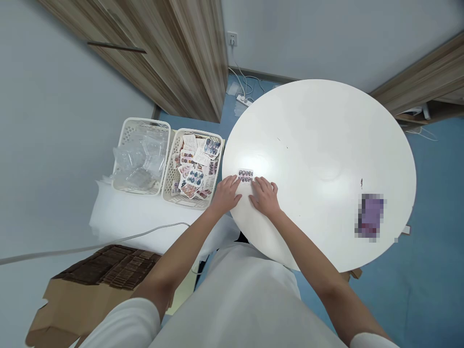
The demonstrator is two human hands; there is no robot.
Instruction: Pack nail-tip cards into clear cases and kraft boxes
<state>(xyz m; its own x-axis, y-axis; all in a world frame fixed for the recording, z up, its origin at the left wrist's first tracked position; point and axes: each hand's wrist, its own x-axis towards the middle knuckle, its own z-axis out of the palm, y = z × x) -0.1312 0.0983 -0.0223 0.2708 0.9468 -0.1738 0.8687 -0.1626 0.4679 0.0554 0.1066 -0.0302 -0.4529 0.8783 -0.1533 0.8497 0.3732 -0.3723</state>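
A small card of press-on nails (245, 176), dark and purplish in two rows, lies flat on the white round table (311, 125) near its left edge. My left hand (226, 194) rests at the card's left side, its fingertips at or very near the edge; whether they touch is hard to tell. On the other side, my right hand (266, 195) lies on the tabletop with fingers spread, just right of the card. Neither hand grips anything.
Left of the table stands a white basket (166, 186) heaped with nail cards. Beside it, another white basket (125, 126) holds clear plastic packaging. A blurred purple item (371, 215) lies at the table's right. Flattened cardboard (68, 304) sits lower left; a power strip (244, 100) is on the floor.
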